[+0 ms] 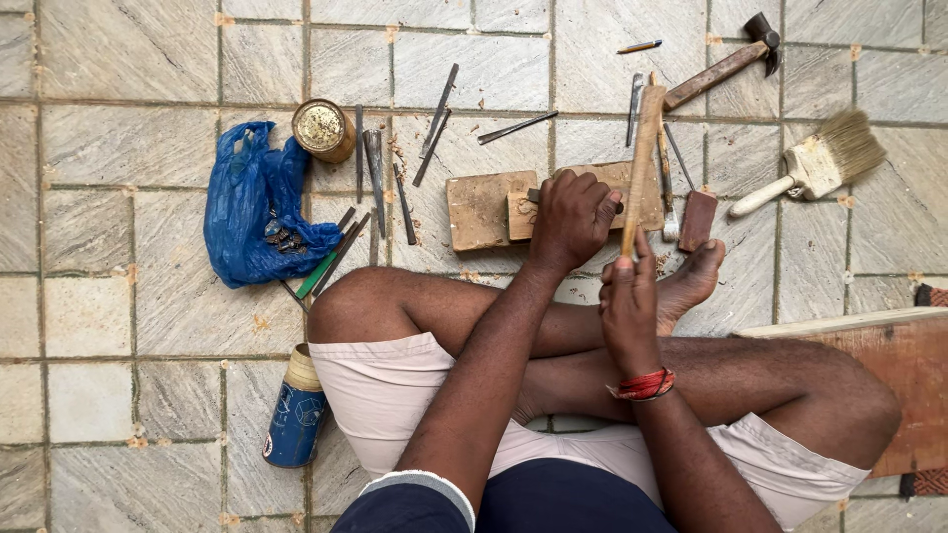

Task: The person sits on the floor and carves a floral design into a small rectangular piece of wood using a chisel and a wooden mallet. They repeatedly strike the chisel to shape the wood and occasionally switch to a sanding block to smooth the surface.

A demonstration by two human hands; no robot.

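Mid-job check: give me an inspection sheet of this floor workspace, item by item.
Surface: grey stone-tile floor, wood chips near the work.
Job's things: small wooden block on a wooden board; wooden mallet.
Clutter: metal chisels, blue plastic bag, round tin, blue can, hammer, paintbrush, pencil.
Grips: left hand presses on the block; right hand grips the mallet's handle.
Cables: nothing seen.
Surroundings: wooden plank at right.

The left hand (571,219) hides the chisel's (534,195) handle; the board (889,375) runs off the right edge.
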